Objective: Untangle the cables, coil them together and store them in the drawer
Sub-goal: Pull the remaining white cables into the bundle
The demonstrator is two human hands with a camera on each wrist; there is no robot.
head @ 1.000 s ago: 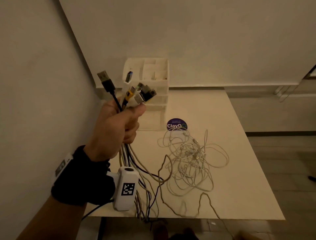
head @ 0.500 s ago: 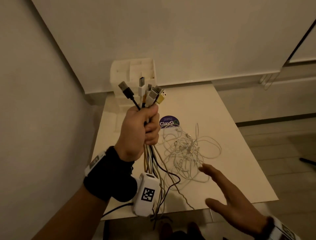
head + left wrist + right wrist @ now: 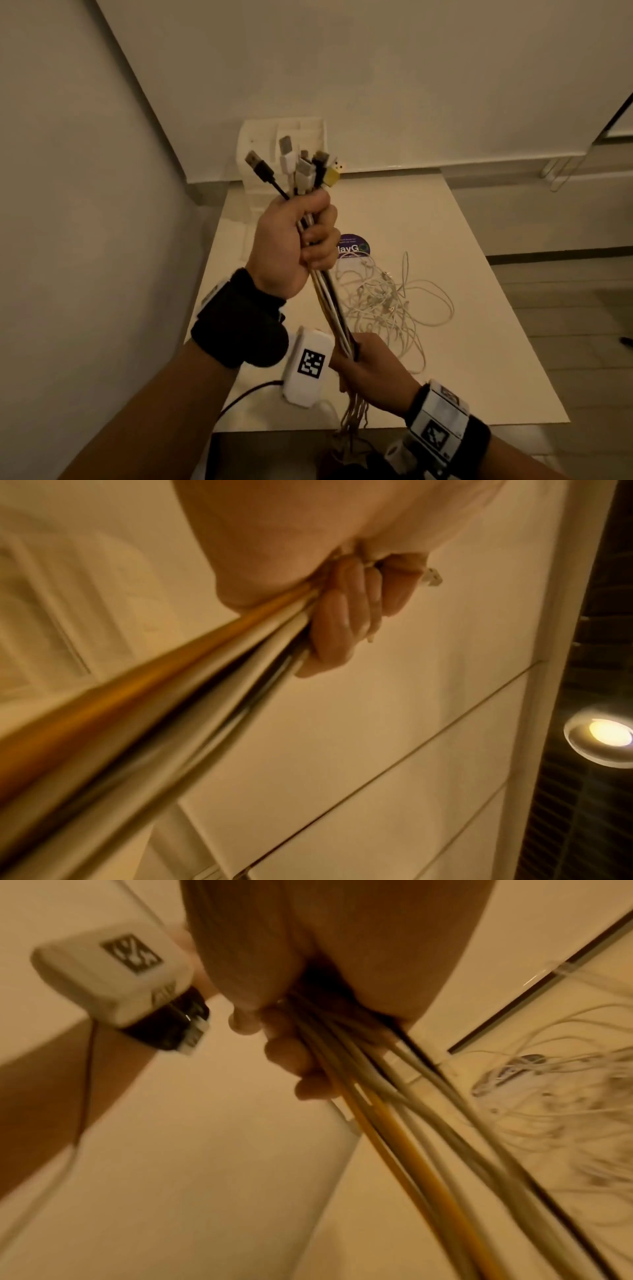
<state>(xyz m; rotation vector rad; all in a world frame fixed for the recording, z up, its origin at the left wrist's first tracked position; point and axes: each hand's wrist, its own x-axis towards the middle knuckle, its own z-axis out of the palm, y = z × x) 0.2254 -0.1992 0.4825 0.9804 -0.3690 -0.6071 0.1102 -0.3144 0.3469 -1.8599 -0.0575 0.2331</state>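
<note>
**Bundle held straight, ready for coiling**

The left hand (image 3: 294, 240) is closed in a fist around the upper part of the cable bundle (image 3: 334, 308), with the USB plugs (image 3: 298, 168) standing out above the thumb. The right hand (image 3: 368, 366) is wrapped around the same bundle lower down, near the front edge of the table (image 3: 479, 308), so the cables are stretched straight between the two hands. Their free ends hang below the table edge.

A second heap of thin white cables (image 3: 387, 298) lies tangled on the table, beside a round purple sticker (image 3: 354, 245). The white drawer organiser (image 3: 257, 154) stands at the back against the wall; I cannot tell whether a drawer is open.

I judge that this is the end of the untangling step for this bundle. The next move probably calls for winding the straight length into loops, while the left hand holds the plugs together so they do not slip apart.
</note>
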